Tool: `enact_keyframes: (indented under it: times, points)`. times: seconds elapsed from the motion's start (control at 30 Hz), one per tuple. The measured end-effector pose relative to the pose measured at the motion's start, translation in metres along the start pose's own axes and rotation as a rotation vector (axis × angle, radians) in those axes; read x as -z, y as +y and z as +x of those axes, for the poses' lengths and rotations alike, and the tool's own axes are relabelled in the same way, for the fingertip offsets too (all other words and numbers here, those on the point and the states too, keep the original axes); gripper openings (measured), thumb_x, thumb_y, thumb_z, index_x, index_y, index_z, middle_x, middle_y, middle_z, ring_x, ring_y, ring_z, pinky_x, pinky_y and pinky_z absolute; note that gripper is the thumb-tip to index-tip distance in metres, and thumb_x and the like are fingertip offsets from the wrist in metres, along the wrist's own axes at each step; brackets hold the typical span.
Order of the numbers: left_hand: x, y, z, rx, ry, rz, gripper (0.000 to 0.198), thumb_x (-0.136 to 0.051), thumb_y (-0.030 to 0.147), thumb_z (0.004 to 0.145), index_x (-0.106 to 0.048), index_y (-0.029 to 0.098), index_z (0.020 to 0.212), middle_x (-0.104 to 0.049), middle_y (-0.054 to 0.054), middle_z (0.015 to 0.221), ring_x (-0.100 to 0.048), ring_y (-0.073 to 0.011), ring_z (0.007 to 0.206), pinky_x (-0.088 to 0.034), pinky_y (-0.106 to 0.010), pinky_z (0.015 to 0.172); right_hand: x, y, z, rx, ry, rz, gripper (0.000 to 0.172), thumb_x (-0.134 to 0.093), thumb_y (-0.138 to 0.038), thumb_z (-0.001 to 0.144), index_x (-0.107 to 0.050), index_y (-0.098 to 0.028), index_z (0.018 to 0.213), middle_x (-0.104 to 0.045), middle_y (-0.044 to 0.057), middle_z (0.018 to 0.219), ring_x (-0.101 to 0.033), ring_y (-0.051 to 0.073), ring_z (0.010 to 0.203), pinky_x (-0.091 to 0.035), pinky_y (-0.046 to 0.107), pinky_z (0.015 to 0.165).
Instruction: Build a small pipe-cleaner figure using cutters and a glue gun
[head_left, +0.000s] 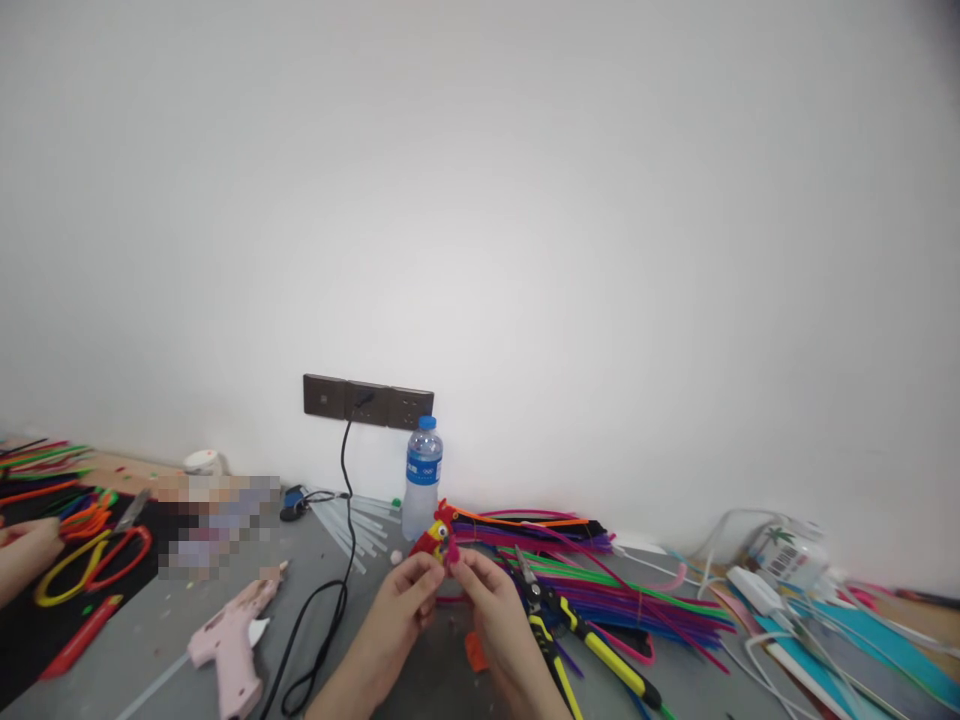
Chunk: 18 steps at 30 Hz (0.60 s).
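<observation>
My left hand [401,605] and my right hand [487,600] meet low in the middle of the view, fingers pinched together on a small red, yellow and pink pipe-cleaner figure [439,535] held above the grey table [150,650]. A small orange scrap [475,652] lies on the table below my right hand.
A pink glue gun [229,640] with a black cord [330,610] lies to the left; yellow-handled pliers [570,625] and a heap of coloured pipe cleaners [622,590] to the right. A water bottle [422,478] and glue sticks [356,530] stand behind. Another person's hand [26,565] is at the far left.
</observation>
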<state>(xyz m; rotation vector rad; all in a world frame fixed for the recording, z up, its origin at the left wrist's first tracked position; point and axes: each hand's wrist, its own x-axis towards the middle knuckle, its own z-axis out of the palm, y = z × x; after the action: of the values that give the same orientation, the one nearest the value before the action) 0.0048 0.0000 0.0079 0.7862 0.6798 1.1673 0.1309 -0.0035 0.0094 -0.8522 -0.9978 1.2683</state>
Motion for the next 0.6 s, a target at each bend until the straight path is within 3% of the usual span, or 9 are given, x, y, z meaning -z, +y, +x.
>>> enact_keyframes:
  times: [0.23,0.37,0.47,0.6]
  points:
    - [0.005,-0.003,0.005,-0.011,0.01,0.145,0.046,-0.079,0.057,0.059,-0.06,0.016,0.068,-0.041,0.009,0.047,-0.03,-0.0052,0.043,-0.023,-0.018,0.042,0.006,-0.002,0.0,-0.058,-0.082,-0.014,0.035,-0.078,-0.048,0.067,-0.069,-0.016,0.075,-0.067,0.003,0.073,-0.062,0.02,0.078,-0.045,0.031,0.078]
    - [0.01,-0.009,0.012,-0.029,0.067,0.24,0.054,-0.074,0.067,0.055,-0.057,0.018,0.068,-0.051,0.006,0.056,-0.044,-0.0079,0.044,-0.029,-0.018,0.039,0.01,-0.005,0.001,-0.022,-0.09,-0.209,0.041,-0.077,-0.054,0.065,-0.063,-0.015,0.069,-0.062,0.001,0.066,-0.056,0.017,0.065,-0.043,0.027,0.064]
    - [0.012,-0.012,0.014,-0.1,0.089,0.305,0.052,-0.071,0.068,0.059,-0.056,0.018,0.069,-0.052,0.006,0.057,-0.043,-0.0075,0.043,-0.032,-0.018,0.039,0.009,-0.008,0.001,0.034,-0.081,-0.37,0.046,-0.073,-0.06,0.064,-0.058,-0.016,0.063,-0.052,-0.002,0.057,-0.046,0.014,0.056,-0.036,0.025,0.054]
    - [0.01,-0.008,0.011,-0.118,0.068,0.36,0.052,-0.067,0.068,0.064,-0.059,0.018,0.074,-0.047,0.008,0.051,-0.039,-0.0071,0.043,-0.031,-0.018,0.04,0.007,-0.009,-0.002,0.113,-0.101,-0.543,0.044,-0.061,-0.058,0.077,-0.055,-0.017,0.063,-0.044,-0.004,0.056,-0.039,0.012,0.054,-0.031,0.024,0.051]
